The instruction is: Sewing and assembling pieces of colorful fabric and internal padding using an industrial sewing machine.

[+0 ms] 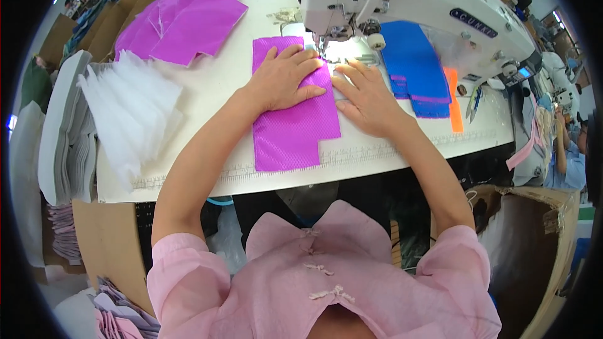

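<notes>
Your left hand (286, 78) lies flat on the purple mesh fabric (286, 144), fingers slightly apart, on the desk (210, 91) beside the sewing machine's (433, 6) presser foot (322, 46). Your right hand (369, 97) rests by the fabric's right edge; I cannot tell whether its fingers pinch anything. Uneven pressure could skew that edge; sliding your left fingertips farther right could bring them under the needle.

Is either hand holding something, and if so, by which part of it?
Neither hand visibly grips anything. The left hand lies flat on the upper half of the purple cloth; the right hand is beside its right edge, contact unclear.
</notes>
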Tool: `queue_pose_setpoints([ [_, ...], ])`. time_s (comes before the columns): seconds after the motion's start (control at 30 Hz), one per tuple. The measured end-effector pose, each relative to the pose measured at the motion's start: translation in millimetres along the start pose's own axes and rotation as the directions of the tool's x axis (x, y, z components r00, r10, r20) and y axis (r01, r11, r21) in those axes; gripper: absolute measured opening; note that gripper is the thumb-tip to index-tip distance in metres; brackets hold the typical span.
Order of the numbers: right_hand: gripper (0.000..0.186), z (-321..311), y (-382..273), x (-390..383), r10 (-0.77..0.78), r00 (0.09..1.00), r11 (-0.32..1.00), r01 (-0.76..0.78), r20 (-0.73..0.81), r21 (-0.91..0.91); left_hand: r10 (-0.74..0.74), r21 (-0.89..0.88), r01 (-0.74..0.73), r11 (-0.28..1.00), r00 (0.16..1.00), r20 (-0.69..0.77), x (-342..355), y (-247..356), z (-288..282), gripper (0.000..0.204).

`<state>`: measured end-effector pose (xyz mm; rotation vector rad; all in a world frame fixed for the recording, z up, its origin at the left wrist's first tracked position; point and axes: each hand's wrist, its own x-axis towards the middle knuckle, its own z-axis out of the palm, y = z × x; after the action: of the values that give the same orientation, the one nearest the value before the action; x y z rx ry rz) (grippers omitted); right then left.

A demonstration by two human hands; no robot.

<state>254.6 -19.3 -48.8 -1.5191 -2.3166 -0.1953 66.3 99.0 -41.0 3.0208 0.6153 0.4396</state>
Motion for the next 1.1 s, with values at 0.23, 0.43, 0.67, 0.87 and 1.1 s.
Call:
queue_pose_setpoints([
  [0.23,0.041,-22,-22,-24,0.015,0.988,0.999,-0.011,0.151,-0.033,0.011,-0.01,-0.011,1.0,0.997,0.077,-10,16,-15,0.045],
  [0.43,0.041,-16,-20,-27,0.01,0.994,0.996,0.0,0.113,-0.09,0.095,-0.159,-0.079,0.984,0.991,0.096,-43,53,-28,0.037],
  [0.67,0.042,-17,-21,-29,0.02,0.994,0.998,-0.013,0.11,-0.066,0.13,-0.164,-0.127,0.978,0.992,0.006,-57,62,-24,0.027],
  [0.87,0.045,-28,-25,-38,-0.045,0.989,0.996,0.034,0.139,0.083,0.102,-0.175,-0.103,0.979,0.995,-0.016,-59,61,-20,0.027],
  [1.1,0.048,-34,-32,-48,-0.075,0.984,0.99,0.054,0.164,0.128,0.095,-0.184,-0.092,0.979,0.996,0.004,-58,61,-22,0.03],
])
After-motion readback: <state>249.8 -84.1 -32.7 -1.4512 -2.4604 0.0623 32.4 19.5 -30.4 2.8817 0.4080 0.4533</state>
